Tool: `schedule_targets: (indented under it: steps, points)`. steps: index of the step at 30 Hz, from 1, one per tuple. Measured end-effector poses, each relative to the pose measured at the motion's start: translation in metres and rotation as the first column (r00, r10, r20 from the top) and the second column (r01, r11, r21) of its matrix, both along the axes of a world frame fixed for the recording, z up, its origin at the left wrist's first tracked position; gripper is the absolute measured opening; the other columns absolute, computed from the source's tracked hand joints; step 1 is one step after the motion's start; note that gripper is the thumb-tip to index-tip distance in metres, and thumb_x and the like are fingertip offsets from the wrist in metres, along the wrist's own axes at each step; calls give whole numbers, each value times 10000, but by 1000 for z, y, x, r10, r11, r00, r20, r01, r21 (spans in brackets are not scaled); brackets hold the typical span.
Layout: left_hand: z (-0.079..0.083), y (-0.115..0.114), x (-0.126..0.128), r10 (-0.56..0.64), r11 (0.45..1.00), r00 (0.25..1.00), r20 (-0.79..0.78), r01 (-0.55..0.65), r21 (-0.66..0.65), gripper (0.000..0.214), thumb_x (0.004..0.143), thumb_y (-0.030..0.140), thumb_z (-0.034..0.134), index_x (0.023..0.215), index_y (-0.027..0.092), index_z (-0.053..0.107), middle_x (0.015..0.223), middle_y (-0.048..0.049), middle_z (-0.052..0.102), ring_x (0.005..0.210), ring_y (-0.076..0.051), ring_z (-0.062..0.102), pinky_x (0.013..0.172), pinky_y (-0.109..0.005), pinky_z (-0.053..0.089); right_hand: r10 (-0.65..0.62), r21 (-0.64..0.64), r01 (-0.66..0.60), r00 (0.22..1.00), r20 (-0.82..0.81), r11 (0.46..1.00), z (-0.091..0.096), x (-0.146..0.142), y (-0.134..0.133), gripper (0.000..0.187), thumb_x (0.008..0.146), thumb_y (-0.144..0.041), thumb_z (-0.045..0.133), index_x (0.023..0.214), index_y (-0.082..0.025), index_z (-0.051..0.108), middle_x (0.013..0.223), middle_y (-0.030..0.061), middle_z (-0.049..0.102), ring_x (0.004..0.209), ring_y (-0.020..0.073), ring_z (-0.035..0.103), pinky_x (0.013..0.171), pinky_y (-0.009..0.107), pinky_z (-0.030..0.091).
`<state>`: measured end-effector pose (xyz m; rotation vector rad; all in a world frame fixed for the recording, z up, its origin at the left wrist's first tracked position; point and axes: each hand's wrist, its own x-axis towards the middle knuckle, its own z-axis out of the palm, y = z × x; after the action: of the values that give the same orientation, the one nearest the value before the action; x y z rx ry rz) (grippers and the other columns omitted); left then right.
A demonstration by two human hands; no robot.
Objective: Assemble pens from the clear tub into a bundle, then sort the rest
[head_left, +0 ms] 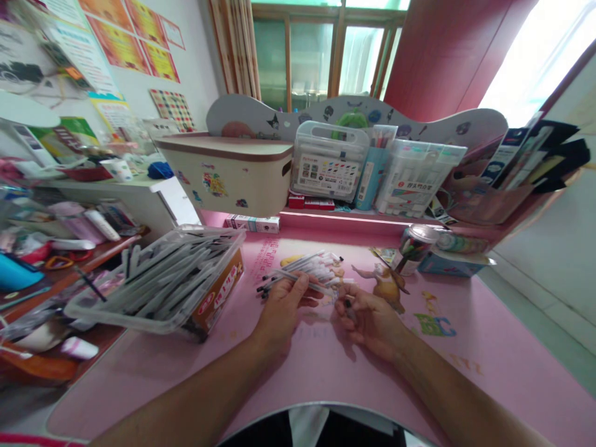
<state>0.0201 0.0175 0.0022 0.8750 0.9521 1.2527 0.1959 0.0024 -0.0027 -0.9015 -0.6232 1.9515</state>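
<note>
Both forearms reach in from the bottom edge over the pink desk mat (465, 323). Left hand (283, 304) has its fingers closed around one clear-barrelled pen (305, 282), held across a loose pile of pens (307, 264) lying on the mat just behind it. Right hand (367, 318) sits just beside, fingers curled together on a small dark piece, too small to identify. At left, a clear plastic tray of pens (162, 285) rests on an orange box (218, 298). A pen cup (414, 248) stands to the right.

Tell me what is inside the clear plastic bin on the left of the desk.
The clear bin holds a heap of grey-white pens. Whatever lies beneath the heap is covered.
</note>
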Motion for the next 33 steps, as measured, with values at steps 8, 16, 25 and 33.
schedule_targets:
  steps: [8,16,25,33]
  points:
    - [-2,-1,-2,4,999,997,-74,0,55,301,859,442,626,793,153,679,808,-39,697,697,-127,609,673,-227,492,145,55,-155,977,154,986,-5,0,-2,289,728,-330,748,724,-194,494,579,-63,489,397,32,327,319,136,121]
    - [8,28,-19,112,988,924,366,-63,-142,272,974,287,422,807,147,584,680,-54,658,574,-139,627,588,-253,523,549,139,-570,820,165,810,-7,12,-7,267,643,-331,717,553,-163,530,426,-62,430,339,38,291,324,173,163]
    - [2,27,-15,129,955,899,418,0,-296,222,763,-59,473,847,101,601,687,-45,615,473,-73,512,441,-159,402,453,167,-464,886,101,870,-10,14,-2,315,657,-352,778,652,-179,514,458,-94,390,364,34,237,322,160,126]
    - [-2,-7,10,-288,907,901,323,366,-211,113,854,233,626,806,131,614,653,1,541,496,-71,480,457,-151,373,325,136,-384,888,325,913,-7,0,-8,205,757,-323,695,789,-188,545,485,-108,357,380,41,220,344,173,125]
